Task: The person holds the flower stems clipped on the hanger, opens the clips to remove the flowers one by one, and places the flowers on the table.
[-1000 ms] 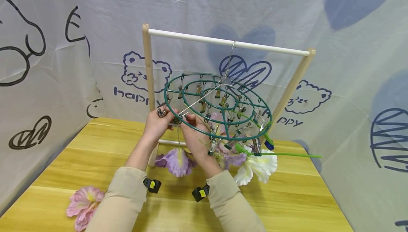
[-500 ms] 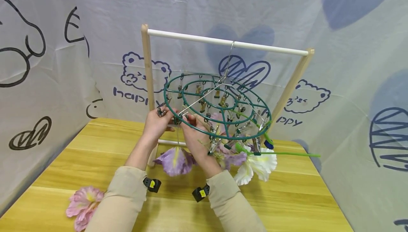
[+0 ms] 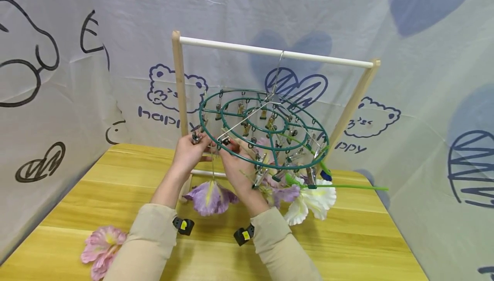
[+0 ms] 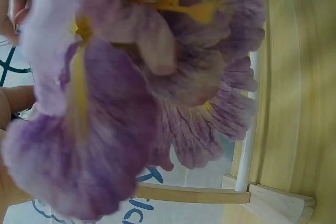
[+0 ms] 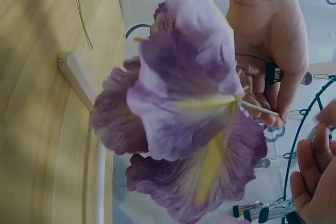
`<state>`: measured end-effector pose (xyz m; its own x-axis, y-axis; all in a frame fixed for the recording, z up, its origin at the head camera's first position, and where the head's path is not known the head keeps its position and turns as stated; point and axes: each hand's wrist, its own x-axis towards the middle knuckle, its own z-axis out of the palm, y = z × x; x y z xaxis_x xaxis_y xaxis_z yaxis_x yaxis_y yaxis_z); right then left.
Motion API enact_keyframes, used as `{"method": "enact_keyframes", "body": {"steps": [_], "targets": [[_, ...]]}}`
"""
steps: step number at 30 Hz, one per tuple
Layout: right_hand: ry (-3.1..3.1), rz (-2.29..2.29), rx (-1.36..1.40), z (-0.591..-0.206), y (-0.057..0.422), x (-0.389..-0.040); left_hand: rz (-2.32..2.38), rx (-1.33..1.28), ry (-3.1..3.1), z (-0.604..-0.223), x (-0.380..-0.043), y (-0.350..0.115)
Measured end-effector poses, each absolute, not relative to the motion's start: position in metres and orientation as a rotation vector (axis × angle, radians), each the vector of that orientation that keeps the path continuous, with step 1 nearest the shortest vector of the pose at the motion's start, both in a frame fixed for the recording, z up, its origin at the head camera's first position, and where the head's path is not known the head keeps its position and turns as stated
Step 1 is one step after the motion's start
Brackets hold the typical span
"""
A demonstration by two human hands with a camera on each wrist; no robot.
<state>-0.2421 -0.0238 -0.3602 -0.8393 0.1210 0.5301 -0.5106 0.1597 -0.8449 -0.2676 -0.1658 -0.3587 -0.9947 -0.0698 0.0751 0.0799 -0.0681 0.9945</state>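
My left hand (image 3: 186,151) pinches the thin stem of a purple artificial flower (image 3: 210,198), which hangs head down below the fingers. In the right wrist view the left fingertips grip the stem (image 5: 260,108) just behind the petals, and a metal clip (image 5: 271,74) lies against that hand. My right hand (image 3: 238,165) is close beside it under the rim of a green round clip hanger (image 3: 243,157). A small metal clip (image 3: 225,141) shows at the right fingertips, which curl around it, partly hidden. Purple petals (image 4: 105,114) cover much of the left wrist view.
The hanger's hook hangs from a white rail (image 3: 247,48) on a wooden stand (image 3: 179,79). Several clips dangle around its rings. A white flower (image 3: 312,203) and other purple blooms hang at the right, with a green stem (image 3: 359,187) sticking out. A pink flower (image 3: 101,249) lies on the table (image 3: 208,255).
The purple flower has shifted slightly left with its stem, apart from the rim. The clip at the right fingertips has come up into view. Both forearms have stayed nearly still.
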Motion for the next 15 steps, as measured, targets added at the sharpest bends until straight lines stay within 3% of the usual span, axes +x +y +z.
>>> {"method": "enact_keyframes", "body": {"steps": [15], "targets": [[-1.987, 1.584, 0.370, -0.363, -0.020, -0.244, -2.215, -0.038, -2.122, -0.373, -0.259, -0.167]]}}
